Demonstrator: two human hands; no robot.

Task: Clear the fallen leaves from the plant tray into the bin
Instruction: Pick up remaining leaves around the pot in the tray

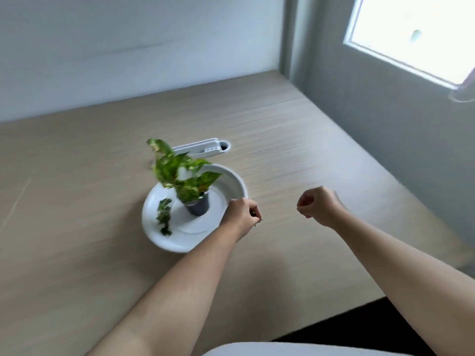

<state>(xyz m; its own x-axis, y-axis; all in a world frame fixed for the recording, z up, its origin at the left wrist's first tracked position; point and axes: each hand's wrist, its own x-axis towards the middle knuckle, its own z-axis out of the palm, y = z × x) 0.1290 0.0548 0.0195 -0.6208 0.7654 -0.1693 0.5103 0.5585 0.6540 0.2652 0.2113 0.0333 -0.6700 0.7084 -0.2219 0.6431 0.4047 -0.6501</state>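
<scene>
A round white plant tray [164, 242] lies on the wooden table, with a small dark pot [198, 208] at its middle holding a green variegated plant [180, 173]. Fallen dark green leaves [164, 215] lie on the tray's left side. My left hand [240, 215] is over the tray's right rim, its fingers pinched on a thin dark leaf bit that pokes out at the fingertips. To the right of the tray, my right hand [320, 205] hovers over the table in a loose fist; nothing clear shows in it. No bin is in view. The frame is blurred.
A white socket box [200, 147] with a round hole lies on the table just behind the plant. Walls close the table at the back and right, with a bright window [416, 29] at the upper right. The table's near edge drops to a dark floor at the lower right.
</scene>
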